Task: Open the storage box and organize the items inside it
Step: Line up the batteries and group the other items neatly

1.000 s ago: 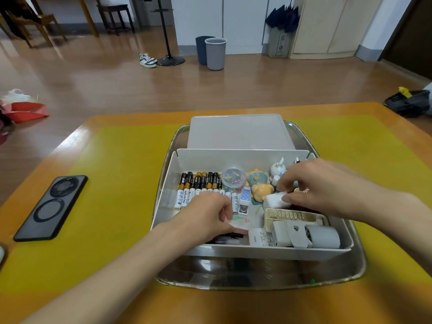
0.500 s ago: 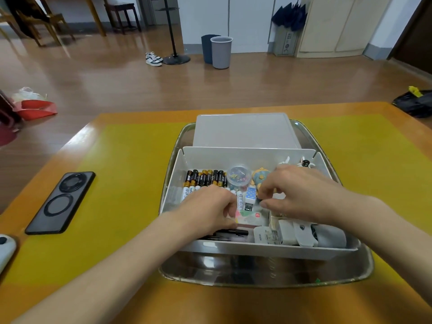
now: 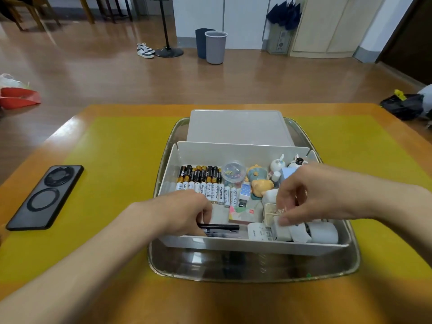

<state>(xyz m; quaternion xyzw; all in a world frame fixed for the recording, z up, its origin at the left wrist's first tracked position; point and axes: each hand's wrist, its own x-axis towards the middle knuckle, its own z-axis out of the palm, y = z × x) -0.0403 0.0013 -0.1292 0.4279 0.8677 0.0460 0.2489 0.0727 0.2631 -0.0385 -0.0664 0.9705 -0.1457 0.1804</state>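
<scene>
- The open white plastic storage box (image 3: 243,150) is seen standing in a shallow metal tray (image 3: 252,265) on the yellow mat (image 3: 112,160) of an orange wooden table (image 3: 233,305), directly in front of the person.
- Its flat white lid (image 3: 238,127) is laid behind it, at the far end of the tray.
- A row of black-and-white batteries (image 3: 201,181) is lined up along the box's left half, side by side.
- To their right a small round clear tub of coloured bits (image 3: 233,171) is set, and past it a yellow-and-blue toy figure (image 3: 258,181) and two small white figurines (image 3: 278,163) by the far wall.
- A pastel sticky-note pad (image 3: 243,212) is lodged mid-box, and a white roll (image 3: 323,232) is placed in the near right corner.
- The left hand (image 3: 184,211) is curled over a black pen (image 3: 219,227) at the box's near left (the fingertips are hidden, so the grip itself cannot be told).
- The right hand (image 3: 313,195) is lowered over the right half, its thumb and fingers pinched on a small white block (image 3: 281,228) beside the roll.
- A black phone (image 3: 46,196) is laid flat on the mat, well apart to the left.
- Two bins (image 3: 211,45) are stood on the wooden floor beyond.
</scene>
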